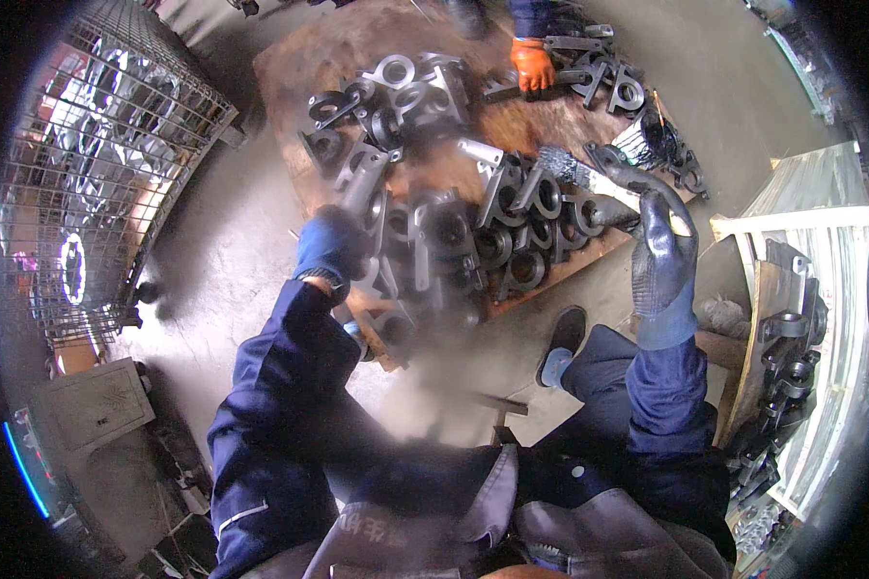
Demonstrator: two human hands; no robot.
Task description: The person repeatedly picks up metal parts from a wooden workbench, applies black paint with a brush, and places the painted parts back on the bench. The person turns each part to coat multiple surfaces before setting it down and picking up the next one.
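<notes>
My left hand (330, 247), in a blue glove, is closed round the near end of a grey metal bracket (364, 185) at the left side of the table; dust or a smear on the lens blurs the area beside it. My right hand (662, 253), in a dark-coated glove, grips the pale handle of a brush (564, 166) with dark bristles, which points left over the parts. Between the hands lie several grey metal brackets with round ring ends (523, 270). More ring brackets (394, 72) are heaped on the far side.
The brown worktable (290, 48) carries all these parts. Across it, another person's orange-gloved hand (532, 66) rests on brackets. A wire cage (116, 145) of metal parts stands left. On the right, a pale-framed crate (792, 222) holds dark parts. A dark T-shaped thing (500, 403) is near my legs.
</notes>
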